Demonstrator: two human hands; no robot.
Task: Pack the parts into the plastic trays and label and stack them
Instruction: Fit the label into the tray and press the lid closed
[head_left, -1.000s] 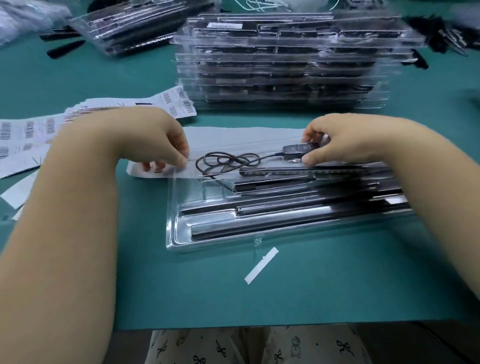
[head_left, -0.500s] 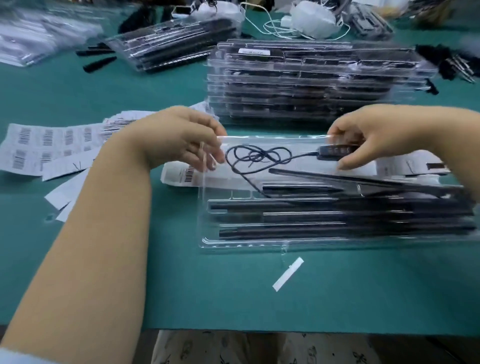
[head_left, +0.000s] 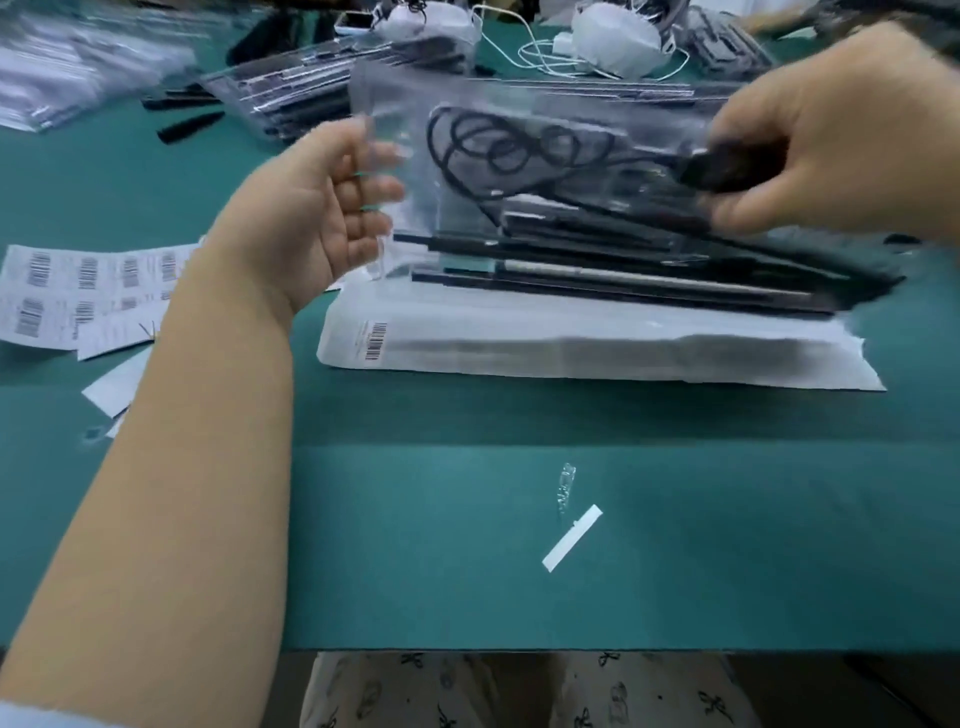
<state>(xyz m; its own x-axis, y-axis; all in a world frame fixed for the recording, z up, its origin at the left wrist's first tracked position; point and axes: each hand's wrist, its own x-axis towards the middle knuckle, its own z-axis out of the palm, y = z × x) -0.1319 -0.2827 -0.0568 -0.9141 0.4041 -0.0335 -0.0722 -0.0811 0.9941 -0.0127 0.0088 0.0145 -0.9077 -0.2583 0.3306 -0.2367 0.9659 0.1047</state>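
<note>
Tray tilted up between left hand and right hand.

The left hand is raised, palm toward the camera, fingers curled round the left edge of the tray. The right hand is up at the right, blurred, thumb and fingers pinching the tray's right end. Both forearms are bare.

Worn on the head, looking forward and steeply down from close above the green table, near edge at bottom.
</note>
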